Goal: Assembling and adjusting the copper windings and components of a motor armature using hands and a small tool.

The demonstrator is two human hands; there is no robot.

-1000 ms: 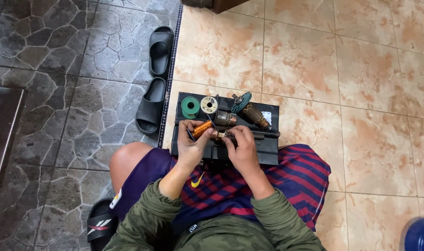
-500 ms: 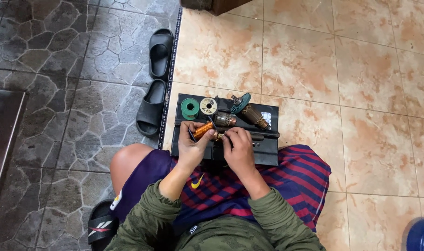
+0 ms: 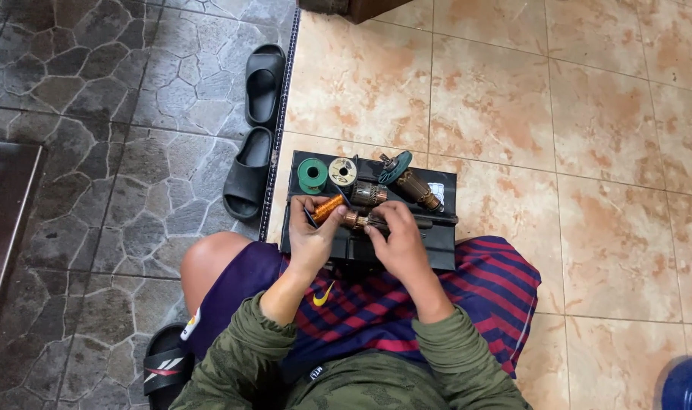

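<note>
Olive camouflage sleeves [image 3: 232, 357], striped shorts [image 3: 407, 304]

A single head-worn view, directed steeply downward from well above, in which the lap and the tiled floor [image 3: 589, 114] are taken in.

Partly hidden beneath the right hand [image 3: 401, 241], a small copper part [image 3: 355, 221] too tiny to identify; blue container [image 3: 687, 385] cut off at lower right corner, dark slab [image 3: 4, 228] at left edge.
</note>
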